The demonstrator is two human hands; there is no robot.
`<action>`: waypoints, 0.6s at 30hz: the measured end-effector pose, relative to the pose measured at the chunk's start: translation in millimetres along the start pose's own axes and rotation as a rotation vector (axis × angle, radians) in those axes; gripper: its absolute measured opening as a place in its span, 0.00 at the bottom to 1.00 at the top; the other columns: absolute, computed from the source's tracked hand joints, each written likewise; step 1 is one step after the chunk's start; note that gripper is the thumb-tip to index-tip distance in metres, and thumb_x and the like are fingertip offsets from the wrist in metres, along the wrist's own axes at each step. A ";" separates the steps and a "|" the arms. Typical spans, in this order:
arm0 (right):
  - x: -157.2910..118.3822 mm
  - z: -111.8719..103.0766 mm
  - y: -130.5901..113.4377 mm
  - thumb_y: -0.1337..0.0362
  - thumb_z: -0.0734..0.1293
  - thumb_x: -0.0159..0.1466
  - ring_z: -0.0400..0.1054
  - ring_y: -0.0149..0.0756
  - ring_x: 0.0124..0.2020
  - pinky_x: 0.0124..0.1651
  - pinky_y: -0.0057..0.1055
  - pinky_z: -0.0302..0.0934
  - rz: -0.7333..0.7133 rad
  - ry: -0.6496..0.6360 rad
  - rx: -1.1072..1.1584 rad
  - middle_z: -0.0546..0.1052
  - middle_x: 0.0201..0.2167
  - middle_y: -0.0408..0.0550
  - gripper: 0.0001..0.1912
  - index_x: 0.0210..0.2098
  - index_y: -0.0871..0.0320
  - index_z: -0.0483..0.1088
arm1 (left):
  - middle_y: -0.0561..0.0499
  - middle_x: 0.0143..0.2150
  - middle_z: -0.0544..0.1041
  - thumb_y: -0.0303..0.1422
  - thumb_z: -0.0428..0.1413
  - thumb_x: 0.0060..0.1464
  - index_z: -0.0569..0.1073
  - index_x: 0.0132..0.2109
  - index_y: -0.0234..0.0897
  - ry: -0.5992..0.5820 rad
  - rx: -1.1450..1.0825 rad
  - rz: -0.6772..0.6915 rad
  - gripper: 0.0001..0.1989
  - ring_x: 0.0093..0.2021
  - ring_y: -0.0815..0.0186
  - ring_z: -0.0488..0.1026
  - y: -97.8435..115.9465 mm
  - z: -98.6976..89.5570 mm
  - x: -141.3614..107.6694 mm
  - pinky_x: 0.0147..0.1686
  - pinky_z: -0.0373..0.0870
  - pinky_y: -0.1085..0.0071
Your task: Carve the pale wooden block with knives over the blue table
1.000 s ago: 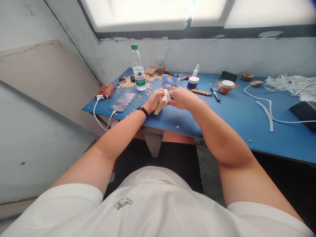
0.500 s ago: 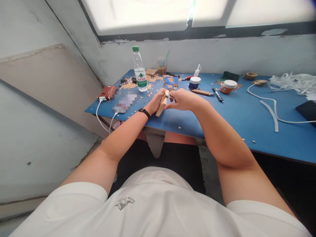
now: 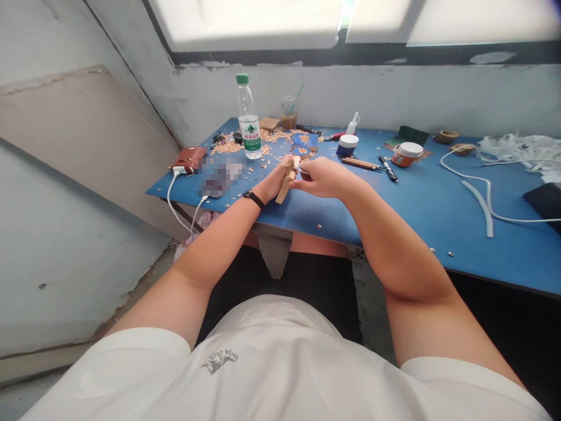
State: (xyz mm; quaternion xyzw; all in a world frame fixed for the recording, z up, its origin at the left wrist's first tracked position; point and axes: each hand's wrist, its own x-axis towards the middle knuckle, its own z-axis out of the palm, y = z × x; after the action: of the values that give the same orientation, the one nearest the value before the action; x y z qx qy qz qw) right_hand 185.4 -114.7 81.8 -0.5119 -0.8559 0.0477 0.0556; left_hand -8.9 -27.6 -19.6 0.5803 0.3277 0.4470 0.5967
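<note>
My left hand (image 3: 275, 180), with a dark band at its wrist, is closed around a pale block of wood (image 3: 284, 188). The block tilts up and away from me, just over the front part of the table. Against its far end, my right hand (image 3: 322, 176) is closed around a carving knife (image 3: 301, 170). Only a short bit of grey metal shows between the fingers; the handle is hidden in the fist. The right thumb reaches across to the side of the wood.
On the blue table (image 3: 416, 216) stand a water bottle (image 3: 250, 131), a blue jar (image 3: 347, 145) and an orange jar (image 3: 407, 154). Wood shavings (image 3: 228, 146) lie at the back left. A cabled phone (image 3: 217, 182), pencils (image 3: 362, 164), a marker (image 3: 388, 168) and white cable (image 3: 488, 187) lie around.
The right thumb and knife have shifted slightly against the wood, towards the far end. Both hands keep their hold. The view has moved a little.
</note>
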 end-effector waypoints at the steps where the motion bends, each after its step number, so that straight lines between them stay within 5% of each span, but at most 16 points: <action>1: -0.2 -0.5 -0.9 0.38 0.69 0.89 0.76 0.46 0.42 0.47 0.39 0.58 0.000 -0.008 -0.014 0.87 0.44 0.58 0.31 0.55 0.61 0.88 | 0.54 0.38 0.75 0.60 0.69 0.80 0.78 0.51 0.43 0.008 0.014 0.010 0.25 0.45 0.60 0.83 -2.1 -0.4 2.4 0.48 0.80 0.65; 6: 3.1 -1.0 -3.2 0.42 0.69 0.89 0.77 0.48 0.42 0.46 0.40 0.58 0.002 -0.058 -0.089 0.88 0.44 0.60 0.29 0.58 0.62 0.90 | 0.55 0.37 0.77 0.45 0.67 0.78 0.77 0.47 0.42 0.020 0.120 0.049 0.14 0.38 0.66 0.77 0.1 -2.1 6.6 0.41 0.78 0.71; 13: 7.0 4.4 -0.7 0.39 0.66 0.90 0.81 0.53 0.47 0.49 0.41 0.59 0.020 -0.017 -0.104 0.88 0.45 0.60 0.32 0.61 0.60 0.91 | 0.45 0.48 0.87 0.41 0.76 0.65 0.82 0.42 0.41 -0.019 0.424 0.283 0.13 0.50 0.57 0.83 19.5 -9.4 -3.9 0.57 0.84 0.62; 18: 3.0 -0.2 -5.2 0.43 0.65 0.90 0.81 0.54 0.51 0.48 0.40 0.57 0.062 -0.019 -0.146 0.91 0.54 0.67 0.32 0.64 0.64 0.90 | 0.49 0.43 0.85 0.45 0.69 0.75 0.81 0.46 0.40 -0.016 0.319 0.212 0.14 0.45 0.60 0.82 14.3 -6.7 -2.6 0.51 0.81 0.63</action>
State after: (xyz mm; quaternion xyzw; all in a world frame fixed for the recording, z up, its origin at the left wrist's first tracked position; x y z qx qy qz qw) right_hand 179.4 -114.5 82.8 -0.5406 -0.8412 -0.0083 0.0085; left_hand -18.1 -28.4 -6.6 0.7023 0.3267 0.4449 0.4495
